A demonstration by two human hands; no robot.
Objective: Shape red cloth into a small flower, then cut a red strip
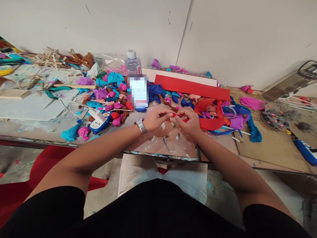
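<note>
My left hand (pixel 156 118), with a metal watch on its wrist, and my right hand (pixel 190 121) meet over the table's front middle. Both pinch a small piece of red fabric (pixel 176 115) between their fingertips, the fingers curled around it. The piece is mostly hidden by my fingers. Just behind my hands lie red fabric strips (pixel 210 112) and a long red sheet (pixel 192 87). A heap of small rolled fabric flowers (pixel 112 99) in pink, purple, blue and brown lies to the left.
A phone (pixel 138 92) leans against a water bottle (pixel 132 62) at the back. A white power strip (pixel 99 119) lies left of my hands. Green pliers (pixel 53 91) and wooden sticks (pixel 49 56) lie far left. Cardboard (pixel 267 148) covers the right side, and the wall stands close behind.
</note>
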